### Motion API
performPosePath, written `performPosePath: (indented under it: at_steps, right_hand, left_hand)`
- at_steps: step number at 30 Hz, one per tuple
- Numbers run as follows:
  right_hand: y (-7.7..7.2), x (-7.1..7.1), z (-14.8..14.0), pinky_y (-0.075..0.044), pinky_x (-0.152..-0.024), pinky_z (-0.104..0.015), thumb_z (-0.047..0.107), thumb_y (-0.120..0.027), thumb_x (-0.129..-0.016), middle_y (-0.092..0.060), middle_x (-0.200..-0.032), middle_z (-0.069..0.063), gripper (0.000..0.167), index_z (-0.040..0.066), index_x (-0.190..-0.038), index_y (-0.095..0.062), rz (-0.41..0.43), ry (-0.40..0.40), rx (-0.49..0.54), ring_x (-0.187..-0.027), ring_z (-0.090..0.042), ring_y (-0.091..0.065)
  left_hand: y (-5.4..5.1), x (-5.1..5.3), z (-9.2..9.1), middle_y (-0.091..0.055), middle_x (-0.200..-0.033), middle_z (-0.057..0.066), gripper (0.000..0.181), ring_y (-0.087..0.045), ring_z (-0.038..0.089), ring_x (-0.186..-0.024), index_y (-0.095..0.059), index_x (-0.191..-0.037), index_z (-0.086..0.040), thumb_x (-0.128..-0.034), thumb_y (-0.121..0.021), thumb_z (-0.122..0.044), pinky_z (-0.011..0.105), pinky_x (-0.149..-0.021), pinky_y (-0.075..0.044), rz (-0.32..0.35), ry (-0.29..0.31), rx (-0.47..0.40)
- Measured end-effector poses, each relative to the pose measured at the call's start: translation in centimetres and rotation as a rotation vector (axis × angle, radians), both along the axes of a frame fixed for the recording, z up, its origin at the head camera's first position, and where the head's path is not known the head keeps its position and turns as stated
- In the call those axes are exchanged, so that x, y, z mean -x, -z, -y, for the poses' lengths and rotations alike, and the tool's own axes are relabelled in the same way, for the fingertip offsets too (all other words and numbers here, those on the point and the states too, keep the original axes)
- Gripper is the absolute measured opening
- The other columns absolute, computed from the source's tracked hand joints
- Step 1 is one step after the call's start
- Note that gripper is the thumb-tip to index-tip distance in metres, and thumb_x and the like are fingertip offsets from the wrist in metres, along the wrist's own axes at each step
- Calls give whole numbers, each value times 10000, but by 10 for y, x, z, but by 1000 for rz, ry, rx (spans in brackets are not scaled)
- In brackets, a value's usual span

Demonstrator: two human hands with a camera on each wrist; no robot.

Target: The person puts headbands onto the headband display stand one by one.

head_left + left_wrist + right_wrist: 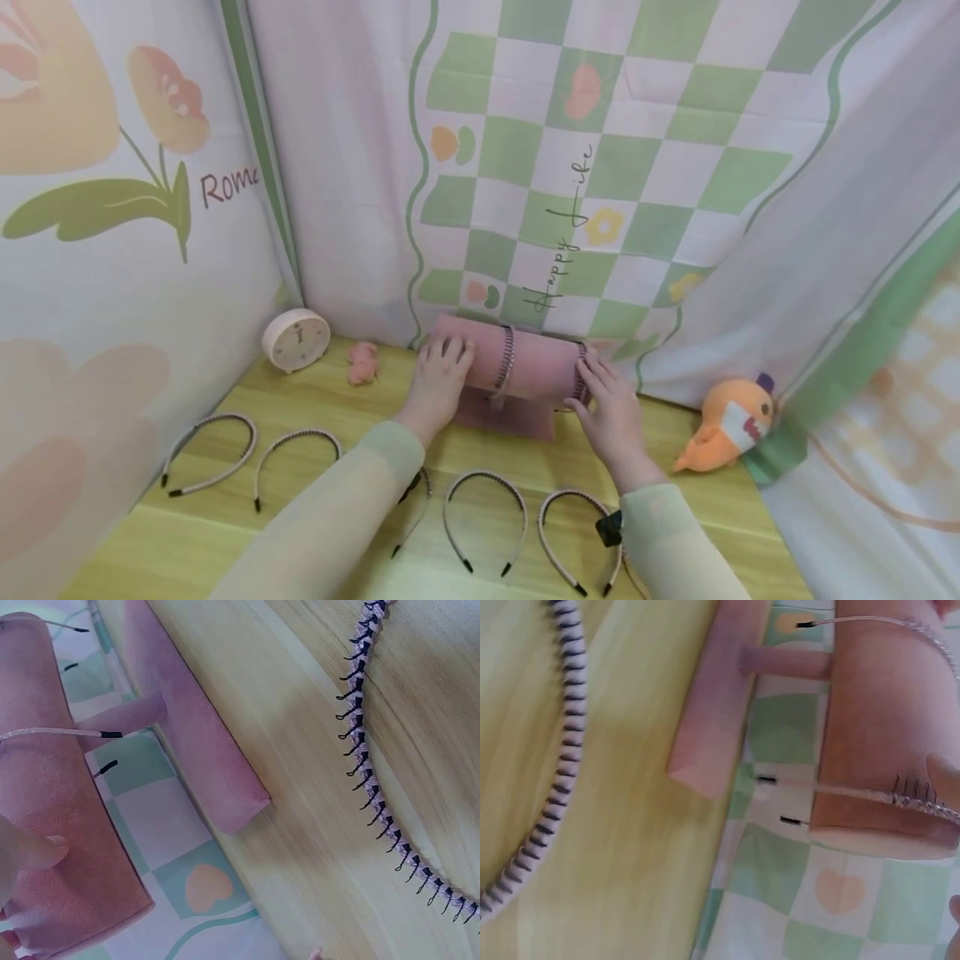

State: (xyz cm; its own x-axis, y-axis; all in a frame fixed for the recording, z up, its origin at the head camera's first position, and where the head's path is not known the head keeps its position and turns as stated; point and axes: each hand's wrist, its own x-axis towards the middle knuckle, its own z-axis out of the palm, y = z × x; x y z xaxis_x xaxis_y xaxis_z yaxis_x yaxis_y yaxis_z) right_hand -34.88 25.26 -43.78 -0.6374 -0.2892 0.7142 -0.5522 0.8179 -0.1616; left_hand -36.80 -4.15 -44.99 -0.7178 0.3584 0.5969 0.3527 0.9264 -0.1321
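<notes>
A pink velvet headband stand [543,367] with a horizontal roll on a post and flat base stands at the back of the table. My left hand [442,379] holds the roll's left end, its thumb [37,851] lying against the front in the left wrist view. One beaded headband [507,358] circles the roll's middle. Around the right end sits another headband [855,791], its dark tips poking out below the roll. My right hand [615,412] grips this headband at the roll's right end; part of those fingers is outside the right wrist view.
Several headbands lie along the table's front, including one at the left [251,446] and one near the middle [486,475]. A white clock [297,340] and small pink figure [363,363] stand at back left. An orange plush toy [731,425] sits right. A checkered curtain hangs behind.
</notes>
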Motion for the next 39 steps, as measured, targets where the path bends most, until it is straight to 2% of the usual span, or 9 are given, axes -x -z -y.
performPosePath:
  at_steps: [2, 9, 16, 24, 32, 39]
  right_hand:
    - [4, 0, -1, -330, -1047, -594, 69, -896, -661, -519, -1405, -200, 747, -24, -1334, -586, -17, 3, -34, -1291, -412, -454]
    - [10, -1, 0, -291, -1065, -591, 86, -876, -684, -451, -1479, -160, 809, 17, -1409, -523, 6, 40, -93, -1359, -357, -386]
    - [11, 2, 15, -368, -990, -592, 162, -888, -688, -500, -1442, -142, 804, 34, -1402, -540, -35, 53, -127, -1287, -376, -465]
    - [11, 7, 48, -362, -1010, -597, 144, -908, -657, -540, -1401, -150, 810, 13, -1377, -561, -86, 14, -118, -1243, -377, -499]
    - [14, 11, 71, -407, -868, -555, 196, -889, -691, -533, -1421, -105, 803, 57, -1404, -548, -57, 30, -123, -1158, -373, -520]
    - [15, 12, 82, -402, -799, -529, 137, -873, -681, -558, -1395, -102, 758, 48, -1373, -577, -81, 43, -89, -1109, -382, -526]
  left_hand:
    - [1, 0, 0, -476, -1279, 116, 630, -439, 338, -1198, -515, -1329, -115, -751, -755, -45, 478, -957, -440, -5, 5, -10]
    - [1, 1, 0, -476, -1267, 119, 630, -438, 344, -1198, -522, -1326, -115, -750, -766, -43, 485, -973, -429, -4, 17, -32]
    - [2, 1, 0, -480, -1264, 119, 619, -445, 343, -1184, -532, -1320, -112, -751, -771, -62, 485, -962, -434, -6, 18, -41]
    - [0, -1, -2, -474, -1273, 130, 656, -432, 347, -1197, -516, -1341, -101, -739, -776, -79, 494, -983, -417, 20, 11, -43]
    - [-2, -3, -2, -467, -1294, 138, 695, -428, 351, -1210, -506, -1357, -101, -725, -794, -110, 492, -998, -412, 43, 4, -33]
    - [-3, -4, -2, -465, -1288, 136, 739, -428, 350, -1202, -502, -1356, -103, -697, -833, -159, 491, -976, -421, 40, -4, -34]
